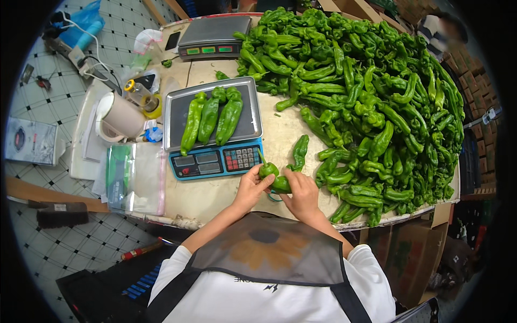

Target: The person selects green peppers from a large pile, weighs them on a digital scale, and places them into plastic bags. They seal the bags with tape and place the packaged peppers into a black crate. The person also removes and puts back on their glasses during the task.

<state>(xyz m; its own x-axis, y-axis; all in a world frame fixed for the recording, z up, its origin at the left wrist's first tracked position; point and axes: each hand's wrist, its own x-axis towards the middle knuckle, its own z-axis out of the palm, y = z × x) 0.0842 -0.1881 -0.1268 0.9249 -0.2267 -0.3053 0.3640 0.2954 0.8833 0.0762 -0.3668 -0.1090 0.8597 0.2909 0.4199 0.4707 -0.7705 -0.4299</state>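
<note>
Between both hands, close to the table's front edge, is a green pepper (268, 170) with its long stem pointing up and away. My left hand (251, 188) grips its stem end, and my right hand (301, 191) has its fingers around the other end. Just beyond my right fingers another green pepper (300, 150) lies on the table. Ahead and to the left, a blue digital scale (196, 176) carries three green peppers (208, 119) side by side on its steel-rimmed pan. A large heap of green peppers (363, 101) covers the right side of the table.
A second scale (214, 30) with lit displays stands at the back. Printed clear plastic bags (137, 181) lie left of the blue scale, below a beige pitcher (121, 117) and a yellow-lidded jar (139, 92). Cardboard boxes (412, 258) stand beside the table; a person (438, 34) is at the far right.
</note>
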